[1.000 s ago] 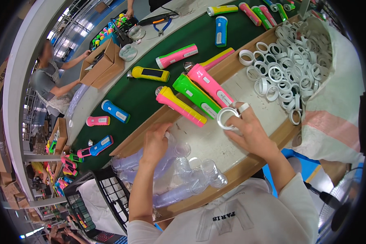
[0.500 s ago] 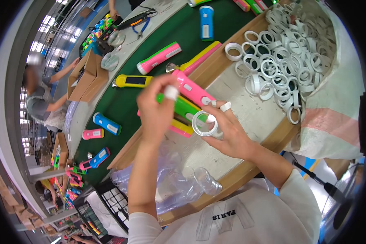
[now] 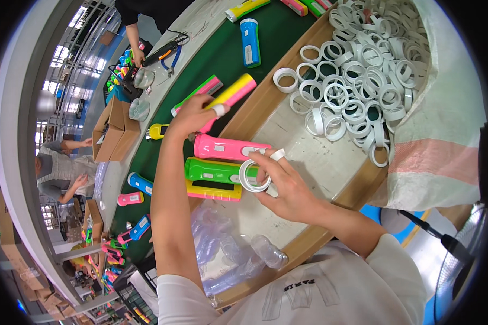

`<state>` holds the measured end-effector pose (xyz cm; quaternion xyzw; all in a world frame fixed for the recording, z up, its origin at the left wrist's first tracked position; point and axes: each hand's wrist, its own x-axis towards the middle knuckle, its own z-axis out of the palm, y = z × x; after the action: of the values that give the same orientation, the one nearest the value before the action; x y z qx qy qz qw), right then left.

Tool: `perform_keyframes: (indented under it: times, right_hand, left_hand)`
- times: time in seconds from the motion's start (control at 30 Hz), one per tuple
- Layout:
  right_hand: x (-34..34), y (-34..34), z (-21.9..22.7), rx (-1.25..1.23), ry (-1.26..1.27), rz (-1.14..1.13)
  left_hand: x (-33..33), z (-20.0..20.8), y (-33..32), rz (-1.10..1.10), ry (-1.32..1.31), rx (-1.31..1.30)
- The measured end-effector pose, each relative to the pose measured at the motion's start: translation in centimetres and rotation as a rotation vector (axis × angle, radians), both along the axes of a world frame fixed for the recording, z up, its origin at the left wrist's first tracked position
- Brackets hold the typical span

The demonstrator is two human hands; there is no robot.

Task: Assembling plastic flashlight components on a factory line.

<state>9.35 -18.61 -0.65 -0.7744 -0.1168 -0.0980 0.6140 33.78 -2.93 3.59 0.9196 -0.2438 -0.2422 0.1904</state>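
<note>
My left hand (image 3: 192, 116) is closed round a yellow-and-pink flashlight (image 3: 236, 93) over the belt's near edge; its head end is partly hidden by the hand. My right hand (image 3: 290, 189) holds white plastic rings (image 3: 249, 176), seemingly two together, between thumb and fingers. Just left of that hand lie a pink flashlight (image 3: 222, 147), a green flashlight (image 3: 214, 170) and a yellow flashlight (image 3: 214, 190), side by side. The rings overlap the green one's near end in view. White tape wraps a finger on each hand.
A heap of white rings (image 3: 374, 70) fills the wooden-edged tray's (image 3: 287, 122) far right, beside a woven sack (image 3: 434, 157). Clear plastic pieces (image 3: 228, 254) lie at its near left. Flashlights rest on the green belt (image 3: 214, 59). Beyond are a cardboard box (image 3: 116, 132), pliers (image 3: 172, 59) and co-workers.
My left hand has moved away from the green flashlight, up to the yellow-and-pink one, and grasped it. My right hand keeps the rings near the flashlights. The whole view has shifted slightly.
</note>
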Motion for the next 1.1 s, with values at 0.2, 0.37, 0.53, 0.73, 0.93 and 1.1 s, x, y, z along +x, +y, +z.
perform_keyframes:
  times: [0.2,0.37,0.53,0.73,0.93,1.1]
  right_hand:
    - [0.3,0.3,0.1,0.121,0.147,-0.01]
    - [0.2,1.3,0.4,0.076,0.135,-0.032]
    - [-1.1,1.7,0.7,0.317,0.177,0.17]
    - [-1.8,1.2,2.3,0.59,0.432,0.468]
    - [-3.3,0.5,3.6,0.311,0.245,0.43]
    - [-4.9,-0.6,6.3,-0.011,0.066,0.352]
  left_hand:
    - [-8.8,6.4,0.9,0.375,0.02,-0.956]
    - [-15.6,6.5,1.0,0.398,0.127,-1.189]
    - [-20.3,4.5,0.5,0.344,0.003,-1.194]
    - [-25.4,3.6,3.0,0.301,-0.137,-1.08]
    - [-27.0,3.3,3.8,0.3,-0.13,-1.242]
    - [-27.7,2.2,4.5,0.388,-0.023,-1.307]
